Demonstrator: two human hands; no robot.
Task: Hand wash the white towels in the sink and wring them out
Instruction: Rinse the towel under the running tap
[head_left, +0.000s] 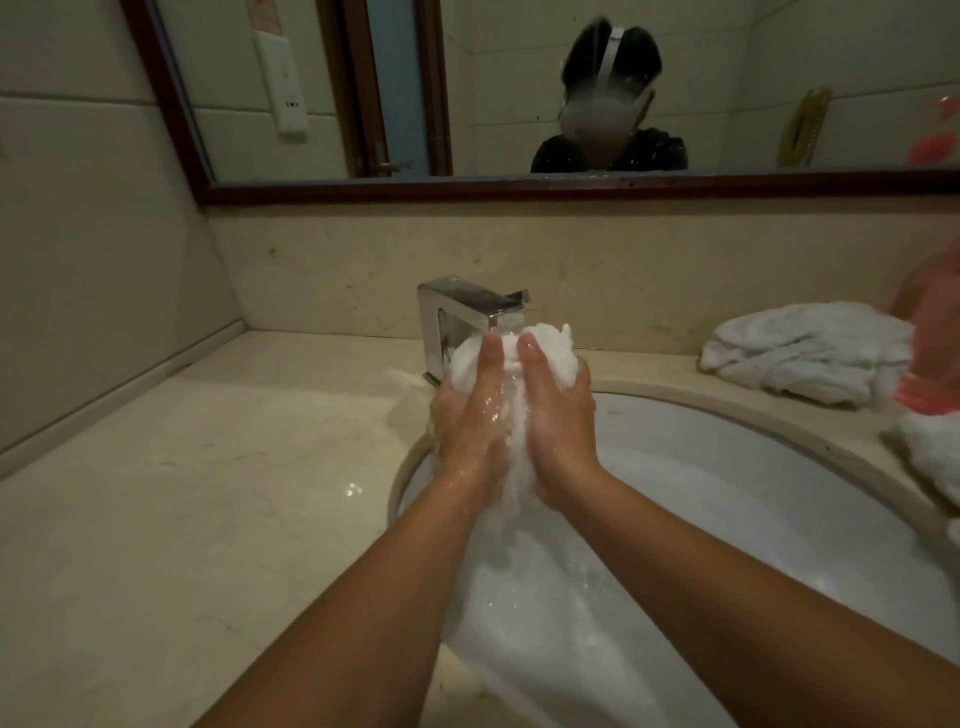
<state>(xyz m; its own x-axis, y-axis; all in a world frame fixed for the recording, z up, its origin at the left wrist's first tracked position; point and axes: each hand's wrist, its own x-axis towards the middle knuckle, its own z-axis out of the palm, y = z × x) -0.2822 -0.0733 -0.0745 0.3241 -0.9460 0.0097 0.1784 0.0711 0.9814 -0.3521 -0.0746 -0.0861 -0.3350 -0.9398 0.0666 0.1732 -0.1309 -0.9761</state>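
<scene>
Square chrome faucet (457, 317) stands at the back of a round white sink basin (727, 447), set in a beige marble counter (208, 493). Directly in front of the faucet, just under its spout, a bunched wet white towel (548, 345) is held up above the basin. Left hand (470, 415) and right hand (561, 415) clasp it from either side, palms pressed toward each other, fingers curved round the wad; both grips closed on the cloth, skin wet and shiny. Towel's lower end trails down between the wrists toward sudsy water (545, 623) in the basin, in front of the faucet. Right of the faucet, on the counter by the basin's rim, lies a crumpled white towel pile (800, 353). Farther right of the faucet, at frame edge, are another white cloth (935, 457) and a blurred pink object (932, 332), identity unclear. Behind and above the faucet hangs a dark wood-framed mirror (467, 189).
</scene>
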